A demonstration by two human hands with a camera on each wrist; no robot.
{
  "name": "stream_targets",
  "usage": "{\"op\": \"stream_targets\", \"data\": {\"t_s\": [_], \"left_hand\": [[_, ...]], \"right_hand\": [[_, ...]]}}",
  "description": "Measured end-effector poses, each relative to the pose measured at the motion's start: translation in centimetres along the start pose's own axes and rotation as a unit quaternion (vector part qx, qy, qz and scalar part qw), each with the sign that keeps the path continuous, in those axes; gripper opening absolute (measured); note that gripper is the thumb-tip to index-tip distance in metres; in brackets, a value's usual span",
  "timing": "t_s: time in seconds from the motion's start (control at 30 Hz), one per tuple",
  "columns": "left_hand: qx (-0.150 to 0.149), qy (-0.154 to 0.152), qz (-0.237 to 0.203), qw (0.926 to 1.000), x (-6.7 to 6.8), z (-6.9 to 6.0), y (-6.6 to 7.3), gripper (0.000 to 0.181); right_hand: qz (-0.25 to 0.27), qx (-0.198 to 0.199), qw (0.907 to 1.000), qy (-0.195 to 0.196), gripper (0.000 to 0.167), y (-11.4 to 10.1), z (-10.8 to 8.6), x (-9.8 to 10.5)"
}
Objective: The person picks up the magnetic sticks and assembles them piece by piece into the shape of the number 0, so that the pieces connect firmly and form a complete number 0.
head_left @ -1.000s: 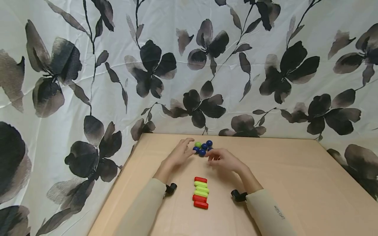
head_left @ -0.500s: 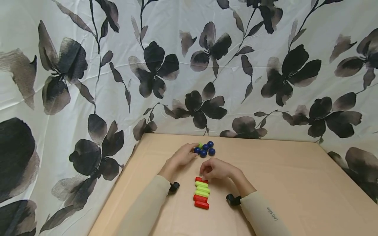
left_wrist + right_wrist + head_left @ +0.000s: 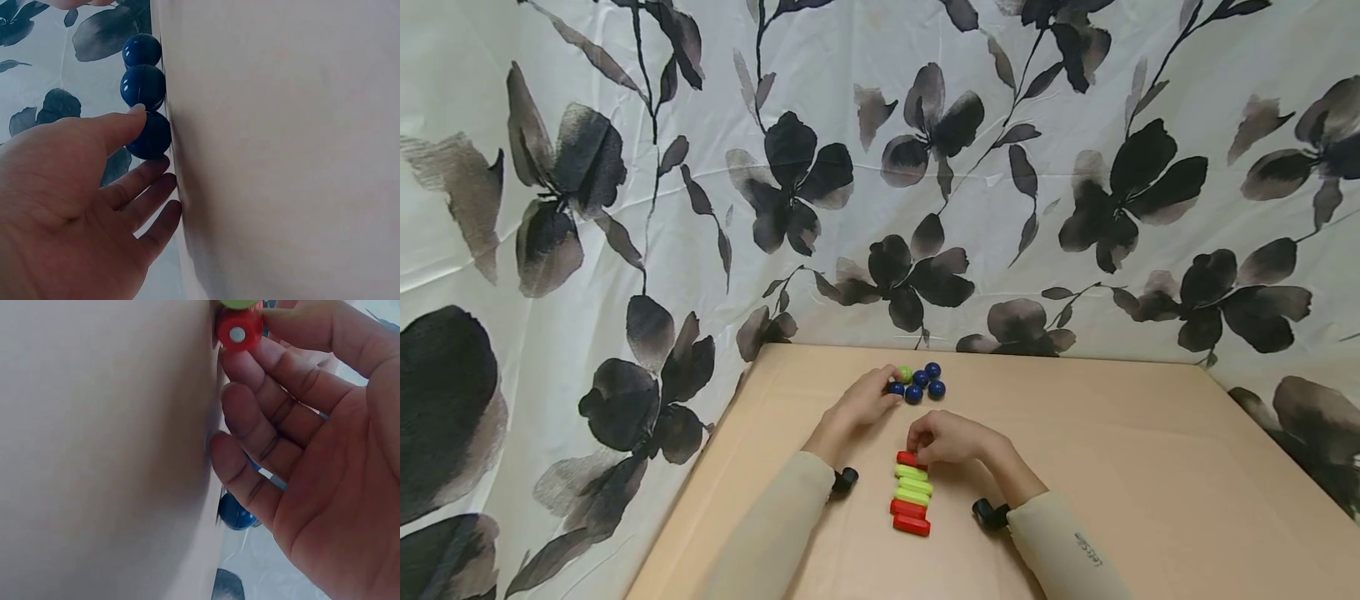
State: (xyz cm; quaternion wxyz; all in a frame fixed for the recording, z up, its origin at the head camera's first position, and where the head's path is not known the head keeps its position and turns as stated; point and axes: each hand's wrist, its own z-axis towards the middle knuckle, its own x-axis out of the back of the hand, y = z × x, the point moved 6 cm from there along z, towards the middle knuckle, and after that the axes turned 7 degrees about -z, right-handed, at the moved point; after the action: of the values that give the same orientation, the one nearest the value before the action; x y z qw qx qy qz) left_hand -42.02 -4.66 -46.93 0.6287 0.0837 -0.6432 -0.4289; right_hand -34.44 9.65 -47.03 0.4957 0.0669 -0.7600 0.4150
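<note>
Beside the small group of balls, my left hand (image 3: 861, 400) has its thumb and fingers around the leftmost blue ball (image 3: 896, 389); in the left wrist view the thumb of that hand (image 3: 81, 194) rests on a blue ball (image 3: 153, 136), fingertips close behind. A green ball (image 3: 906, 375) and several other blue balls (image 3: 936, 389) lie next to it. My right hand (image 3: 951, 437) pinches the far red piece (image 3: 906, 457) of a column of red and yellow-green pieces. In the right wrist view, the thumb and forefinger of this hand (image 3: 312, 431) meet at the red piece (image 3: 240, 330).
The column continues toward me with yellow-green pieces (image 3: 913, 486) and two red pieces (image 3: 912, 525) at its near end. All lie on a light wooden table (image 3: 1112, 467). A floral cloth (image 3: 850, 208) hangs behind the far edge.
My right hand has moved from the balls toward me to the far red piece, which it now pinches. The left hand has shifted slightly and closed around the leftmost blue ball.
</note>
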Motion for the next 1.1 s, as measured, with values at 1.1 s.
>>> {"op": "stream_targets", "data": {"t_s": [1.1], "left_hand": [[0.002,0.008,-0.097,0.9953,0.4,-1.9,-2.0,0.027]], "right_hand": [[0.12,-0.087,0.9474,0.284,0.02,4.2,0.6,4.4]]}}
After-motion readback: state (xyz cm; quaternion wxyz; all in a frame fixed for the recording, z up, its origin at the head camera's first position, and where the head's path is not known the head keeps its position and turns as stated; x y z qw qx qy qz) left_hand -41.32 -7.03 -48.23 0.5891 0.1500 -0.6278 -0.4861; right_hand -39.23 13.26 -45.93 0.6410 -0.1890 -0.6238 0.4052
